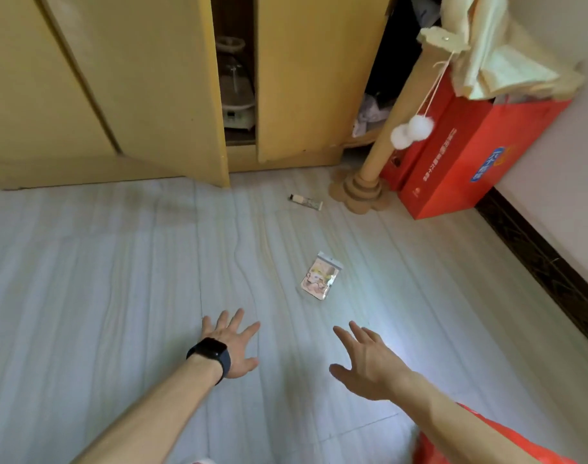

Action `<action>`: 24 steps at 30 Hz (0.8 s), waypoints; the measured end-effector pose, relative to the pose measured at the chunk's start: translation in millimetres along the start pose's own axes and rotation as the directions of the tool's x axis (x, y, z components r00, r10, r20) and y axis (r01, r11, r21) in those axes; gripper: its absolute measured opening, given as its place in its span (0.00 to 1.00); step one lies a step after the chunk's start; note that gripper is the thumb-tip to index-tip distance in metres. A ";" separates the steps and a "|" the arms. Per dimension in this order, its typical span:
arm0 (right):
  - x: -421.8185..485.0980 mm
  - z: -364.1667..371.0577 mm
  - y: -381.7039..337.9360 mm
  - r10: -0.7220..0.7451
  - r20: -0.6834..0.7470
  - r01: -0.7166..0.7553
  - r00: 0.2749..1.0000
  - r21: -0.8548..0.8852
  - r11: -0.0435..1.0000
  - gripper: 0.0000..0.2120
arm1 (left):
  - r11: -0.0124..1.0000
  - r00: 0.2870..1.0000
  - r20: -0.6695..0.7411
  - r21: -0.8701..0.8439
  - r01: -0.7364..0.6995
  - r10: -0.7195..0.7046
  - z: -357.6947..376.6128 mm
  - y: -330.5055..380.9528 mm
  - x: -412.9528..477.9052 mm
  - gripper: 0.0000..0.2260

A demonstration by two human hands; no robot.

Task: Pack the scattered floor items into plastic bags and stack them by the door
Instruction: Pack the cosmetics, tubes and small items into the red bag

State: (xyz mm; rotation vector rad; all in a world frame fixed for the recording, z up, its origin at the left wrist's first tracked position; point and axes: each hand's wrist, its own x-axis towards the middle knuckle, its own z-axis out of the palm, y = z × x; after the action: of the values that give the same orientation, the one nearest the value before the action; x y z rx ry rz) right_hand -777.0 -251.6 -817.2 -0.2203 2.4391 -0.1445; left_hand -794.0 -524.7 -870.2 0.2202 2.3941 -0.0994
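Observation:
A small flat packet (319,276) with a cartoon print lies on the pale floor, a little beyond both hands. Farther off, a small tube (305,201) lies near the yellow cabinet. My left hand (230,343), with a black watch on its wrist, hovers over the floor with fingers spread and holds nothing. My right hand (364,361) is also spread and empty, just below and right of the packet. An orange-red plastic bag (487,440) shows at the bottom right edge, under my right forearm.
A yellow cabinet (152,88) with doors ajar lines the back; an appliance sits inside the gap. A cardboard cat post (403,128) with white pompoms stands by a red carton (466,155). A wall with dark skirting runs along the right.

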 end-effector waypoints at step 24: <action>255.3 64.9 15.5 0.276 -0.517 -0.149 0.810 0.275 0.950 0.37 | 0.997 0.877 -0.478 -0.024 -0.071 0.051 -107.6 3.6 328.1 0.28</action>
State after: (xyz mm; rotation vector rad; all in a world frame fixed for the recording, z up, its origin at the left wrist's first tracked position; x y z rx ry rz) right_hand -930.8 -289.5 -1028.3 0.2377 2.9691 -0.4307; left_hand -1102.9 -464.0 -1011.8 0.3327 2.8766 0.0413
